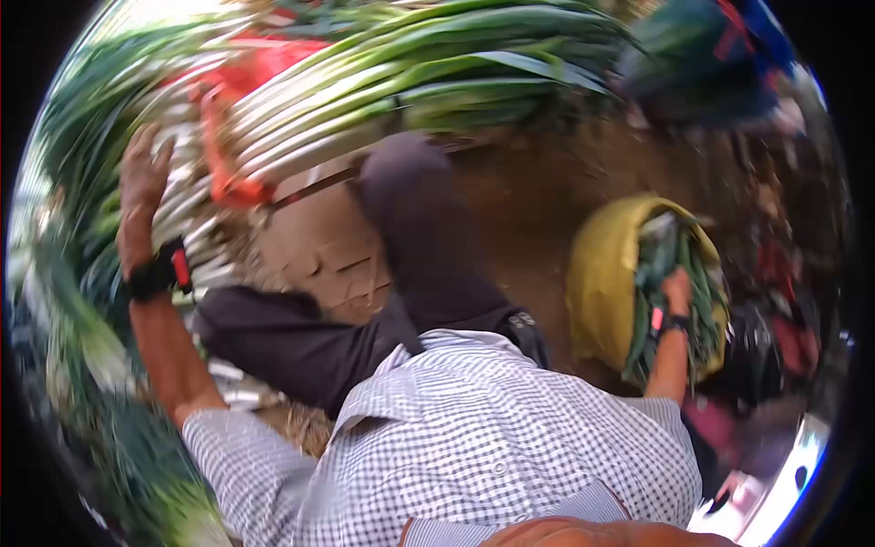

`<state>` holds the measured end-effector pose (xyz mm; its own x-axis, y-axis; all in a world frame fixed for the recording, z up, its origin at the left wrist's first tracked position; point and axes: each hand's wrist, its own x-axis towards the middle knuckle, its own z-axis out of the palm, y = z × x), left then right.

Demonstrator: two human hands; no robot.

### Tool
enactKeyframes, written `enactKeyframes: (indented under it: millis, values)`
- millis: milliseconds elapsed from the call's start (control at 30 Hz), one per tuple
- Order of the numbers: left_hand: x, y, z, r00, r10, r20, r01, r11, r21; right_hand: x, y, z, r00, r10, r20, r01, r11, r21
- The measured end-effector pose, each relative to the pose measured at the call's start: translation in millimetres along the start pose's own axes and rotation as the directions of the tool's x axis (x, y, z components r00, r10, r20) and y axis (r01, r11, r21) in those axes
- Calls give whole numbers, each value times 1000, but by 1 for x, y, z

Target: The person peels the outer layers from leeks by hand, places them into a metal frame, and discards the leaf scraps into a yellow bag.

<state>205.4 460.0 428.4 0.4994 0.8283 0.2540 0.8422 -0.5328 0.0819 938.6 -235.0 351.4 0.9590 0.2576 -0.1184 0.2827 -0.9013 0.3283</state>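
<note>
At the upper left, my left hand (146, 173) is raised over the white stalks of long green leeks (196, 214), with its fingers apart and nothing in them. On the right, my right hand (677, 290) reaches into a yellow sack (597, 283) and rests among dark green leaves (652, 260). The fingers of that hand are blurred and partly hidden by the leaves. A large pile of leeks (337, 100) lies just right of my left hand, with an orange-red cloth (217, 150) between the stalks.
Brown cardboard (314, 242) lies on the ground before my bent legs (428, 219). A dark blue-green bundle (697, 68) stands at the upper right. More leeks (118, 456) lie along the left edge. A black bag (756, 351) sits right of the sack.
</note>
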Motion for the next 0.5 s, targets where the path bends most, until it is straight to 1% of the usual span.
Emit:
enactKeyframes:
  millis: [33, 67, 100, 133, 167, 200, 233, 267, 300, 333, 367, 400, 433, 467, 500]
  values:
    - [-31, -10, -22, 995, -90, -38, 92, 994, 59, -4, -23, -31, 999, 36, 22, -37, 999, 23]
    - [-63, -23, -37, 964, -266, -21, 266, 964, -26, 13, -27, -21, 976, -72, -206, 100, 986, 132]
    - [-102, -43, -43, 942, -331, -52, 334, 941, 56, 49, -16, 13, 865, -268, -424, 378, 904, 200]
    - [-144, -61, -47, 902, -429, -53, 432, 899, 68, 65, -25, 28, 790, -354, -500, 506, 837, 207]
    - [-193, -72, -45, 862, -498, -94, 505, 860, 73, 103, -14, 67, 644, -557, -524, 576, 804, -147]
    - [-243, -77, -47, 814, -581, -17, 580, 812, 60, 78, -39, 59, 787, -381, -486, 435, 901, -2]
    - [-297, -77, -43, 707, -704, 58, 705, 709, 12, 53, -56, 47, 848, -285, -448, 331, 943, 26]
    - [-350, -84, -38, 633, -770, 84, 773, 635, -10, 81, -43, 70, 891, -121, -438, 285, 899, 331]
    - [-411, -83, -21, 609, -779, 152, 790, 612, -32, 111, -27, 95, 908, 47, -416, 238, 759, 606]
    - [-454, -62, -10, 475, -847, 239, 866, 498, 43, 123, -13, 90, 948, -227, -223, 285, 916, 283]
    - [-490, -31, 0, 362, -878, 313, 917, 396, 51, 146, -11, 98, 872, -300, -386, 458, 778, 430]
    - [-543, -16, 35, 291, -899, 326, 924, 352, 147, 168, -6, 95, 898, -373, -235, 427, 867, 256]
    - [-568, 22, 44, 194, -878, 438, 970, 237, 45, 168, -14, 79, 909, -388, -152, 410, 897, 164]
    - [-625, 42, 89, 49, -857, 514, 998, 59, 4, 160, -25, 56, 916, -383, -117, 396, 911, 113]
    - [-637, 92, 95, -28, -830, 557, 998, -54, -31, 159, -31, 35, 914, -396, -94, 402, 913, 65]
